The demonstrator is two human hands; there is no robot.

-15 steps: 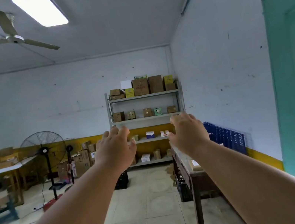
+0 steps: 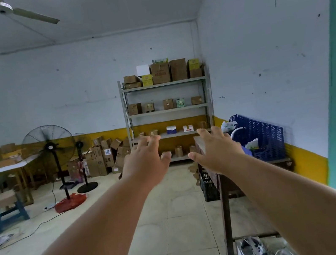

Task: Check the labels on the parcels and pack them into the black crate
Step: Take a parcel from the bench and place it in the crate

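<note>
Both arms stretch forward into the room. My left hand (image 2: 146, 162) and my right hand (image 2: 215, 152) hover side by side in the air with fingers spread, holding nothing. Far ahead stands a grey metal shelf (image 2: 168, 110) loaded with cardboard parcels (image 2: 160, 73) on its tiers. A black crate (image 2: 209, 187) sits on the floor under the left edge of a dark wooden table (image 2: 223, 196), partly hidden by my right hand.
Blue plastic crates (image 2: 261, 134) lean on the right wall above the table. Two standing fans (image 2: 51, 147) and a heap of cardboard boxes (image 2: 103, 158) fill the left back. A blue stool (image 2: 7, 210) and cables lie on the left floor. A tiled aisle (image 2: 179, 225) runs ahead.
The camera tilted down and the view shifted closer to the table. Both hands spread their fingers wider and sit lower in the view.
</note>
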